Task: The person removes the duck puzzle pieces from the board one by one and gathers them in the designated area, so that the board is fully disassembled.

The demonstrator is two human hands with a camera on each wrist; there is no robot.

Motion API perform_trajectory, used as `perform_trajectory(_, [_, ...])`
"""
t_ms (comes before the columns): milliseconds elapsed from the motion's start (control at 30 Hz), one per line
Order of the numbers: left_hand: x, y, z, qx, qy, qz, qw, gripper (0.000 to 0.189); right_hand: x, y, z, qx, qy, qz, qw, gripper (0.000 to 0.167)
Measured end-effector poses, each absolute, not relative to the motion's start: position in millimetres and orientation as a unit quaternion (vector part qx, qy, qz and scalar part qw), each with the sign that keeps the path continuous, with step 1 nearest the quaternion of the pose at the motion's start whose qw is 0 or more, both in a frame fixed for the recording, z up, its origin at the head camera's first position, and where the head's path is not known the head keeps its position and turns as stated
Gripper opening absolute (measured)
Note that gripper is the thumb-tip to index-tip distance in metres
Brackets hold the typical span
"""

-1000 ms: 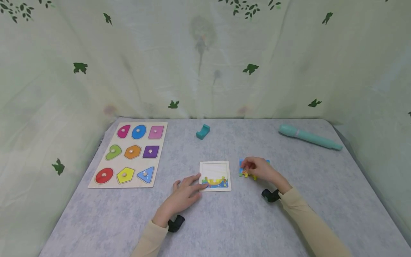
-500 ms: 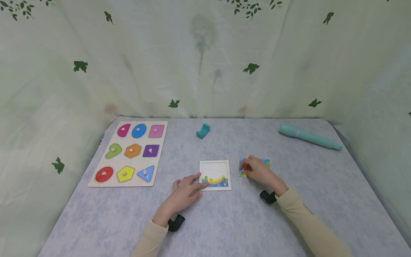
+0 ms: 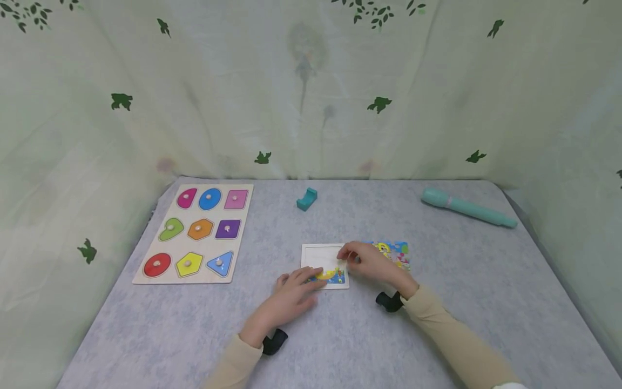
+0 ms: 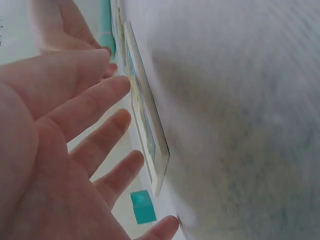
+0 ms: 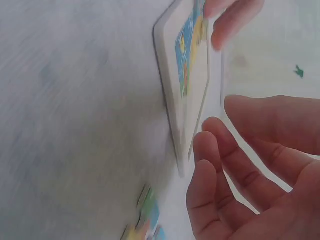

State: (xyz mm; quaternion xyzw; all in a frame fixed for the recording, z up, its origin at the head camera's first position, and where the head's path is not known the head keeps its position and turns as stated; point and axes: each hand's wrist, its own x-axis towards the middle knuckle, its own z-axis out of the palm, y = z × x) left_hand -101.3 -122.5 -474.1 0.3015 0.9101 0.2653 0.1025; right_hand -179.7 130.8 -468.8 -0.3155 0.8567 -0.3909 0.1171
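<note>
The puzzle frame (image 3: 320, 254) lay flat on the table (image 3: 340, 340), near the middle, with its set pieces (image 3: 336, 277) forming a yellow and blue strip along the 6 o'clock side and pale bare base towards 12. With the frame as the clock's centre, the left hand (image 3: 293, 300) came in from between 7 and 8 o'clock. It was released, its fingers spread and the tips over the lower part of the frame, covering some of the set pieces; I cannot tell how firmly they touched.

The right hand (image 3: 371, 265) lay at 3 o'clock, its bent fingertips at the frame's edge. I cannot tell whether a piece was grasped in it: the right wrist view showed curled fingers but hid part of what lay behind the thumb. Loose pieces (image 3: 400, 253), brightly coloured, lay between 2 and 3 o'clock, partly covered by this hand.

The board (image 3: 210, 247), with nine knobbed shapes, lay between 9 and 10 o'clock. A teal block (image 3: 307, 199) stood between 11 and 12, and a teal stick (image 3: 468, 208) lay well apart at about 2. A curtain (image 3: 311, 135) with green leaf and bird shapes hung beyond the table at 12.
</note>
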Motion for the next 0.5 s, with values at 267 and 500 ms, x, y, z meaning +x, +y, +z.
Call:
perform_trajectory(267, [-99.1, -115.3, -472.8, 0.315, 0.912, 0.241, 0.103, 0.039, -174.8, 113.6, -469.7, -0.336, 0.861, -0.358, 0.135, 0.019])
perform_trajectory(500, [-100.6, -113.9, -473.3, 0.306, 0.912, 0.250, 0.110, 0.038, -173.6, 113.3, -472.1, -0.327, 0.859, -0.366, 0.141, 0.020])
